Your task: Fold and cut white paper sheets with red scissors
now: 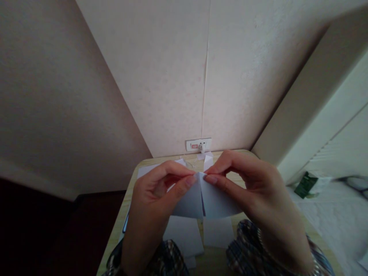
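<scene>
A folded sheet of white paper (218, 201) is held up over the table, with a narrow slit running down its middle. My left hand (161, 195) pinches its top edge left of the slit between thumb and forefinger. On the other side of the slit, my right hand (250, 184) grips the same edge in a like pinch. The two pinches are close together. Below the held sheet lie more white papers, one at the left (184, 234) and one at the right (219, 233). My palms and fingers hide part of the sheet's sides.
The small wooden table (122, 207) stands against a papered wall (161, 76). Just above its back edge is a wall socket (198, 144) with a plug in it. Further papers (143, 170) lie at the back left. A green and white box (306, 184) is off to the right.
</scene>
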The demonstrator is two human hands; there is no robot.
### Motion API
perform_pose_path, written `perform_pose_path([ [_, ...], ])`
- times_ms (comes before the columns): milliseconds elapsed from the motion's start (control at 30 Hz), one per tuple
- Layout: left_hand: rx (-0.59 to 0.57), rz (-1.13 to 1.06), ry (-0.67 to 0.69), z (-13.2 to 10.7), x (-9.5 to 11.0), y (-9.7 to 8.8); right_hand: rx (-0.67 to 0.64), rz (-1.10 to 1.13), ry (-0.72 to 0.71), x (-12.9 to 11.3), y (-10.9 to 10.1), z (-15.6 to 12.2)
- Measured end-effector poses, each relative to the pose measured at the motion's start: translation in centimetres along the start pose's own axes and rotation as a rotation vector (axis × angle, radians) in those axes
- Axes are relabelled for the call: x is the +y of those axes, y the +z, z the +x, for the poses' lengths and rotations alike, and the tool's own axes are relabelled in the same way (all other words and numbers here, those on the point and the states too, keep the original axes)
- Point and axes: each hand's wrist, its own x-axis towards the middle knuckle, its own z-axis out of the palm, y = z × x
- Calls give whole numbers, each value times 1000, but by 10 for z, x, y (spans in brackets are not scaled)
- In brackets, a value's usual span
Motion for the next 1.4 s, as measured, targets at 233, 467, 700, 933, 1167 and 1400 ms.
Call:
perform_pose_path([
  [233,-45,10,5,-2,3,-6,-35,-35,-49,-4,2,0],
  [467,75,149,105,-4,4,-1,-7,-56,-97,-3,5,0],
  [700,98,154,138,-7,4,3,-26,-89,-134,-1,7,1],
  [933,-26,87,74,-3,1,-3,-78,-96,-103,-2,7,0],
  [1167,-73,0,53,1,-5,-6,-98,-186,-139,-1,8,-2],
  [1400,70,132,145,-2,-2,0,-103,-146,-114,4,15,-3],
])
